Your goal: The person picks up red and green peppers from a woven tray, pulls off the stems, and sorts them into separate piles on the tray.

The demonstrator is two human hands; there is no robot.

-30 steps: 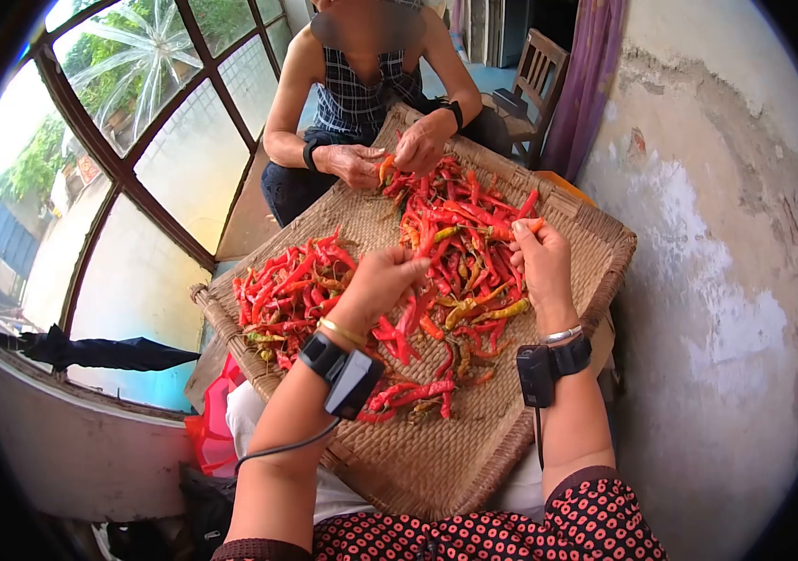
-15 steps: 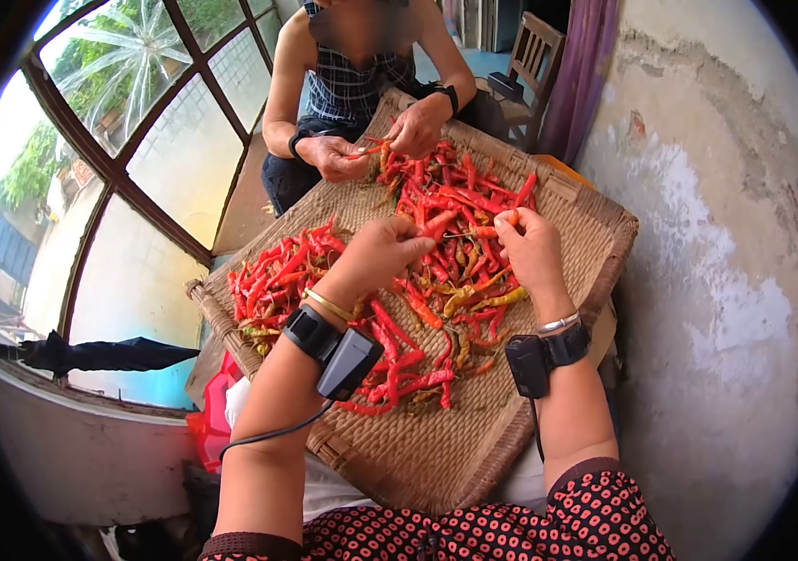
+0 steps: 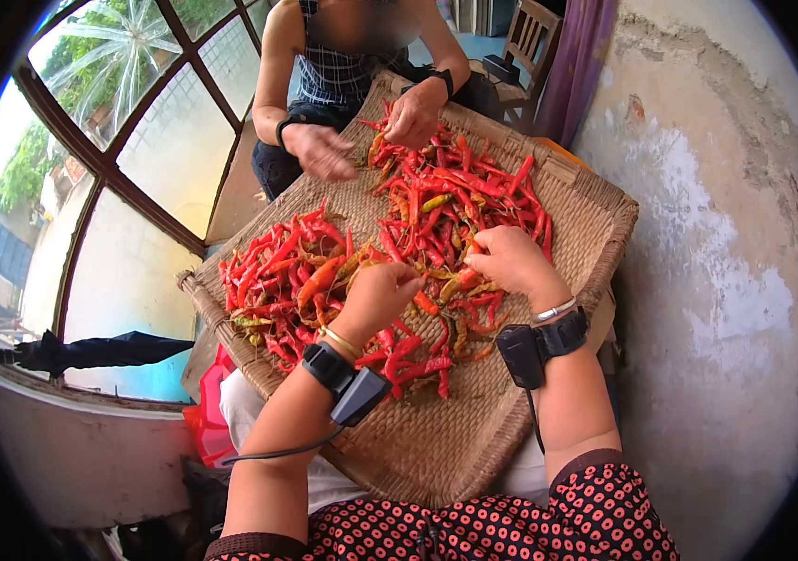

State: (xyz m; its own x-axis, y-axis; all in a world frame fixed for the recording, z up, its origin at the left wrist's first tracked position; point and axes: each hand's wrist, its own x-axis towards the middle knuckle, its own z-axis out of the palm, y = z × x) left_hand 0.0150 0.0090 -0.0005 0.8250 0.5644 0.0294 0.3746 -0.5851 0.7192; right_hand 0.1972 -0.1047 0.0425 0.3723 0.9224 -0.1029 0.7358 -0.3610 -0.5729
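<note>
In the head view, slender, glossy red chili peppers point(image 3: 474, 187) lie in two heaps on a squarish, tan woven tray point(image 3: 436, 449). The fingers of the right hand point(image 3: 516, 262) are drawn together at an orange-red pepper point(image 3: 467, 279); whether they clamp it, I cannot tell. The fingers of the left hand point(image 3: 382, 297) curl inward (their tips are hidden, so any grip is unclear). With the heaps nearly meeting, the left wrist's boxy black device point(image 3: 359, 397) could drag peppers across and mix them.
</note>
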